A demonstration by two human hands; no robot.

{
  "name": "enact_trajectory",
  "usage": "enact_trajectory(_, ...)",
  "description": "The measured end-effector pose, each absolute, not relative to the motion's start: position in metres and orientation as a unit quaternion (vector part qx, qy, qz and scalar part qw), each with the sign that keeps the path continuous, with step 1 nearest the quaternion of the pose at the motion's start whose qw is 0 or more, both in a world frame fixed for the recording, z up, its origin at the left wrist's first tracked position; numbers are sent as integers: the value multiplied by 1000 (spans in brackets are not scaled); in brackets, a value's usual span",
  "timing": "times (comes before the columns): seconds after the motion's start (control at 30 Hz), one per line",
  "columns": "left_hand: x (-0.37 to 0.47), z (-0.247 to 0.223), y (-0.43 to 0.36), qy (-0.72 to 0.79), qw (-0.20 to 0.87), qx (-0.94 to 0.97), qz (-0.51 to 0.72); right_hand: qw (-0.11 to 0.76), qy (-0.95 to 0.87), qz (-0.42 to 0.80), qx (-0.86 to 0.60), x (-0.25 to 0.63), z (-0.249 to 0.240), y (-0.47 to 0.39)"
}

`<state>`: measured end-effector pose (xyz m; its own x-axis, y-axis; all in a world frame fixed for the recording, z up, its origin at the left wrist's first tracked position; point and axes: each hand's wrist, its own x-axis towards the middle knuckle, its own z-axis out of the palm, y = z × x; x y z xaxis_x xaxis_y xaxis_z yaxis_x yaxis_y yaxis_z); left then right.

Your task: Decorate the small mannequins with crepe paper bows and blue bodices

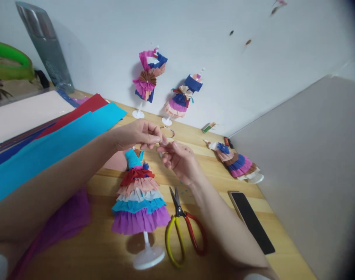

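Observation:
My left hand (pixel 139 134) and my right hand (pixel 181 161) meet fingertip to fingertip above the table. Both are closed in a pinch, and what lies between the fingers is too small to name. Just below them a mini dress form (pixel 148 258) lies or leans on the table, wearing a ruffled crepe-paper dress (pixel 139 198) in blue, red, peach, white and purple tiers. Scissors (pixel 180 212) with one yellow and one red handle lie right of the dress, blades partly apart. Behind my fingertips is a thin ring-shaped band (pixel 169 131).
Two dressed mini forms, one with a brown rosette (pixel 147 77) and one with a blue top (pixel 193 83), stand by the wall. Another dress (pixel 238 163) lies at right, near a phone (pixel 251 221). Coloured paper sheets (pixel 78 128) and a bottle (pixel 46 46) are left.

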<state>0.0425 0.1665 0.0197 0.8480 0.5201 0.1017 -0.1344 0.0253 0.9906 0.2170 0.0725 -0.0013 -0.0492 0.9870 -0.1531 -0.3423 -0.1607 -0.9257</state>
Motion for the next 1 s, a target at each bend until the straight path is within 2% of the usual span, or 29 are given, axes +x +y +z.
enact_trajectory(0.33,46,25,159,176,653,692,251,572,-307,625,-433,211,0,76)
enact_trajectory(0.5,48,19,161,190,667,676,250,614,-375,512,-469,209,-4,73)
enact_trajectory(0.63,50,16,161,218,685,649,249,648,-498,319,-479,208,-6,65)
enact_trajectory(0.73,49,12,163,219,692,644,239,631,-570,206,-485,206,-7,57)
enact_trajectory(0.9,42,10,170,190,671,687,204,606,-621,157,-471,207,-10,50)
enact_trajectory(1.0,34,21,169,194,645,725,143,635,-587,185,-468,211,-10,51)
